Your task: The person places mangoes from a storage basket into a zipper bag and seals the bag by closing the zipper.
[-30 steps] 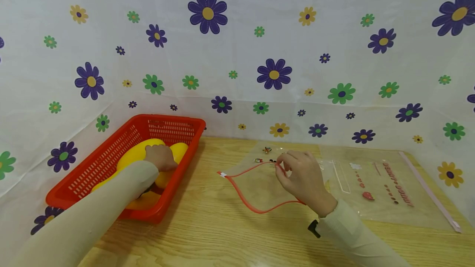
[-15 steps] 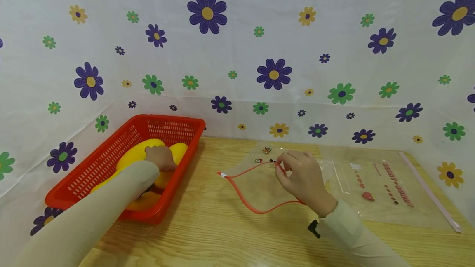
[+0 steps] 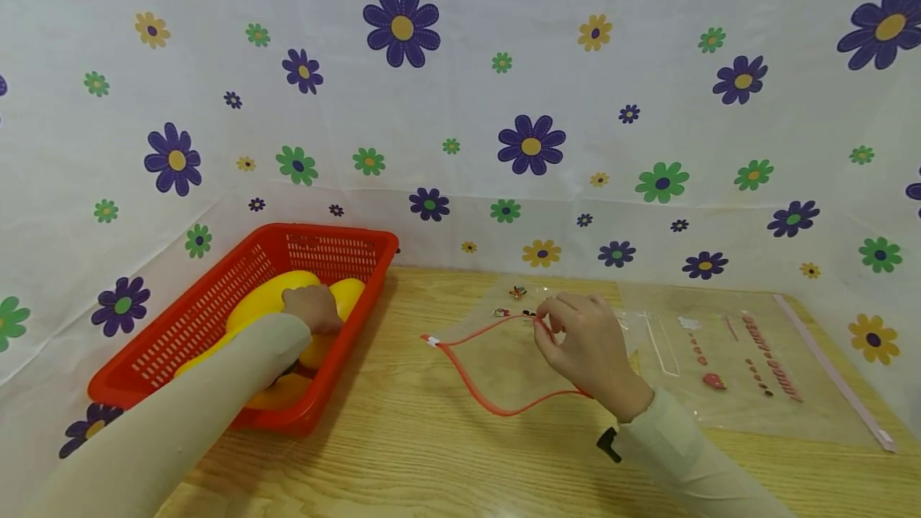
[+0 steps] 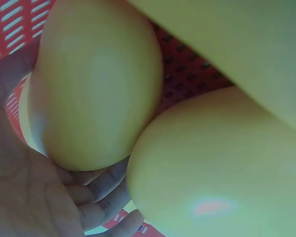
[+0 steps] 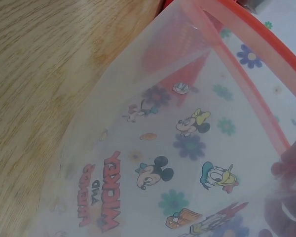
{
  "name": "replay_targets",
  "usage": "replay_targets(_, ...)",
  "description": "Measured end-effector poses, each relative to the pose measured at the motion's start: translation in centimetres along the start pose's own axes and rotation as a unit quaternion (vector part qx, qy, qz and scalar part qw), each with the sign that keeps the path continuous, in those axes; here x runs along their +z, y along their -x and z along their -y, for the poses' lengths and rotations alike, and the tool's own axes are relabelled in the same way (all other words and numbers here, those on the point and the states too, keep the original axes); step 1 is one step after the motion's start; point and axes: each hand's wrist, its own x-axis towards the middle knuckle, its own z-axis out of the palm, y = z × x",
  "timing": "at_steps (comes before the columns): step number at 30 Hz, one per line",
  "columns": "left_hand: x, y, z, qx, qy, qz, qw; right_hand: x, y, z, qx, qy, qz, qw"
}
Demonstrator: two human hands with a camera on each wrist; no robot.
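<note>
In the head view my left hand (image 3: 313, 308) reaches into the red basket (image 3: 325, 394) among yellow rounded objects (image 3: 266, 298). The left wrist view shows its thumb and fingers (image 4: 101, 190) curved round one smooth yellow object (image 4: 98, 84), with another yellow object (image 4: 222, 163) beside it. My right hand (image 3: 593, 346) pinches the edge of a clear bag with a red zip rim (image 3: 496, 408); the bag's mouth gapes. Cartoon prints cover the clear bag (image 5: 163, 148) in the right wrist view, where part of my right hand (image 5: 288, 197) shows at the right edge.
A second clear bag with a pink zip strip (image 3: 835, 374) and pink prints lies flat on the wooden table (image 3: 403, 454) at the right. Behind the table hangs a white curtain (image 3: 460, 86) with flower prints. The basket stands at the left, near the curtain.
</note>
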Motion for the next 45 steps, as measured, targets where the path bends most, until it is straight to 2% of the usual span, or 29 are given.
replay_targets(8,0.0,0.1,-0.2,-0.003,0.003,-0.003,1.0,0.0,0.0,0.0,-0.001,0.0,-0.002,1.0)
replay_targets(14,-0.3,0.5,-0.1,0.004,0.021,0.0,0.9998,0.0,0.0,-0.1,-0.002,0.0,-0.001,1.0)
replay_targets(24,-0.2,0.1,0.3,0.006,0.027,0.0,0.9996,0.0,0.0,-0.1,-0.004,0.0,-0.005,1.0)
replay_targets(34,-0.9,1.0,0.3,0.01,0.047,-0.014,0.9987,0.0,0.1,0.0,-0.005,0.0,-0.006,1.0)
replay_targets(45,-2.1,1.0,1.4,0.043,0.035,-0.037,0.9978,0.0,0.2,-0.1,-0.007,0.006,-0.01,0.9999)
